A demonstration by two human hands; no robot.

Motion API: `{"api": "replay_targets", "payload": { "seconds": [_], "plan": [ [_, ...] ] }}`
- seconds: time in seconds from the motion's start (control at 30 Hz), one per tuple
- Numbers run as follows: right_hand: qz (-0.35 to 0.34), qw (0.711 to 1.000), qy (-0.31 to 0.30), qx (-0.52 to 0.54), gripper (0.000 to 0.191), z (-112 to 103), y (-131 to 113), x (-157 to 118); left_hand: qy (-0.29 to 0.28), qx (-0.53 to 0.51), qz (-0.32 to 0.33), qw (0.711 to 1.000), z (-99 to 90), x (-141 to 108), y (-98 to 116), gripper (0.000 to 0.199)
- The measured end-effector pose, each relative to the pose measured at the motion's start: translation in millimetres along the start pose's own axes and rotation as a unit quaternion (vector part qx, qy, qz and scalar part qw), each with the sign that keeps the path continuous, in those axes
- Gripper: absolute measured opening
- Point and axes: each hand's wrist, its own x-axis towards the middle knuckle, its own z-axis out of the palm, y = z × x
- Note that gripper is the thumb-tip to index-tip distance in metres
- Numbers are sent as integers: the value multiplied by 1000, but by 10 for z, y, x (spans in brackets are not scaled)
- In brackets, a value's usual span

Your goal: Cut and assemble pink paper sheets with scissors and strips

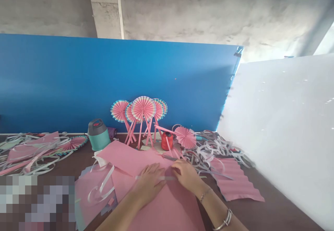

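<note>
A large pink paper sheet (167, 210) lies on the table in front of me. Across it runs a narrow white strip (169, 178), which passes beneath both hands. My left hand (150, 182) rests flat on the sheet with its fingers stretched out, pressing over the strip. My right hand (186, 175) is curled, thumb and fingertips together at the strip; the exact grip is partly hidden. Just beyond the right fingers lies a pair of scissors (169, 157). Another pink sheet (120, 156) overlaps the far left part of the large one.
Pink paper fans (143, 108) on sticks stand against the blue partition (78, 78). A red thread spool (167, 141) and a teal container (99, 137) stand nearby. Tangled white strips (214, 149) and a pleated pink paper (236, 180) lie right. More scraps (33, 154) lie left.
</note>
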Motion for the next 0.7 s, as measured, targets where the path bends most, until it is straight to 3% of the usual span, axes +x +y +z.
{"api": "replay_targets", "payload": {
  "seconds": [0.23,0.43,0.7],
  "plan": [
    [32,999,1,-4,21,-21,1,2,-20,-18,-14,1000,-81,-21,71,43],
    [24,1000,-10,-15,21,6,29,-1,-53,-45,32,997,5,-15,5,48],
    [18,1000,-5,-12,22,17,37,-1,-64,-46,34,996,28,-4,-21,48]
  ]
}}
